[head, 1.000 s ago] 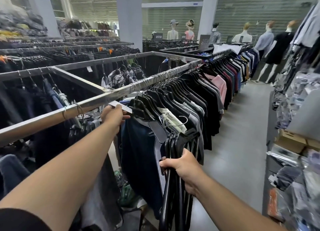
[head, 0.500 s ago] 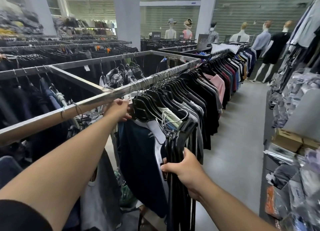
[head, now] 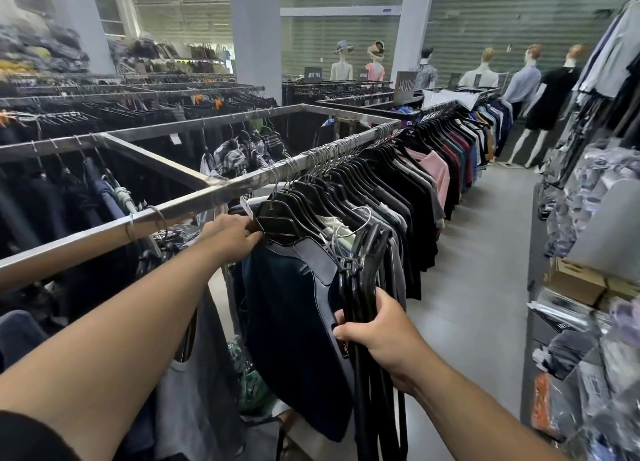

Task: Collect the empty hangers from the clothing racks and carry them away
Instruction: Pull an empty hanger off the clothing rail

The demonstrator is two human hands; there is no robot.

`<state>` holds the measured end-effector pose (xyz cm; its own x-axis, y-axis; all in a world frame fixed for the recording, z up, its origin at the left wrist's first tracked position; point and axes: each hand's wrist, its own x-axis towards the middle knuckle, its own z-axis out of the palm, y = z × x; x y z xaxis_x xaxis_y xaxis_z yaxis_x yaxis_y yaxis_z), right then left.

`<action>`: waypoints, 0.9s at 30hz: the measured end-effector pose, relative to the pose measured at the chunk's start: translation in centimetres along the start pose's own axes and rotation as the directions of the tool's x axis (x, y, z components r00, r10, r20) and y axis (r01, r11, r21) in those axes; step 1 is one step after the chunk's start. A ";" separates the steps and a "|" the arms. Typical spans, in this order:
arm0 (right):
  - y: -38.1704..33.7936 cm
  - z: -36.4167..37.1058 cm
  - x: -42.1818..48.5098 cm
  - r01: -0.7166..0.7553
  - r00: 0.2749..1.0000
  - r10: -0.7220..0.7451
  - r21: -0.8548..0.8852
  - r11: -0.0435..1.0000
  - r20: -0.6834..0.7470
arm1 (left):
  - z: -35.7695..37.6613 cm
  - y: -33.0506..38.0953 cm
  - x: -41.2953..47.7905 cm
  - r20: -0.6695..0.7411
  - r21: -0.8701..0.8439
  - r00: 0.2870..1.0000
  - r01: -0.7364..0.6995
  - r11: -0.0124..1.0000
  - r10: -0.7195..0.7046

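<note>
A steel clothing rack rail (head: 194, 201) runs from lower left to upper right, packed with dark shirts on black hangers. My right hand (head: 381, 336) is closed around a bundle of empty black hangers (head: 367, 280) that hangs off the rail, metal hooks bunched at the top. My left hand (head: 235, 232) reaches under the rail and pinches the edge of a black hanger (head: 280, 221) at the front of the row, above a dark navy garment (head: 294, 322).
More racks of dark clothes fill the left. A grey floor aisle (head: 485, 287) runs along the right of the rack. Shelves with packaged goods and boxes (head: 581, 284) stand at the right. Mannequins (head: 550, 100) and pillars stand at the back.
My left hand dropped from the rail's white tag to the front black hanger. My right hand slid up with the hanger bundle and drew closer to the rack.
</note>
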<state>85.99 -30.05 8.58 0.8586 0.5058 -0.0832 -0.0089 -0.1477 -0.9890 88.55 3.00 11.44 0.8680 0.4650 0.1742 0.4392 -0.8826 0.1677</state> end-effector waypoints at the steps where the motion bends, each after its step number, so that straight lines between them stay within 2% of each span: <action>1: -0.2 -0.3 0.0 0.006 1.000 -0.006 -0.010 1.000 0.005 | 0.0 0.0 0.0 0.022 0.022 0.999 -0.031 0.999 0.031; 8: -1.0 -2.3 -0.2 0.039 0.998 -0.037 -0.044 0.998 0.047 | -0.1 -1.2 -0.2 0.103 -0.063 0.989 -0.099 0.993 0.105; 15: -1.5 -3.9 -0.2 0.041 0.997 -0.036 -0.076 0.996 0.066 | -0.2 -1.6 -0.6 0.051 -0.216 0.989 -0.122 0.969 0.136; 18: -1.9 -4.3 -0.1 0.042 0.996 -0.036 -0.075 0.996 0.082 | -0.1 -1.5 -0.8 -0.016 -0.270 0.994 -0.113 0.956 0.113; 27: -1.8 -4.4 0.0 0.055 0.995 -0.047 -0.095 0.994 0.087 | -0.1 -0.2 -2.3 -0.121 -0.289 0.988 -0.127 0.949 0.095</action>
<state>88.26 -33.50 10.88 0.8103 0.5841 -0.0469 0.0872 -0.1993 -0.9760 86.40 2.14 11.10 0.8714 0.3838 0.3056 0.2396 -0.8765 0.4175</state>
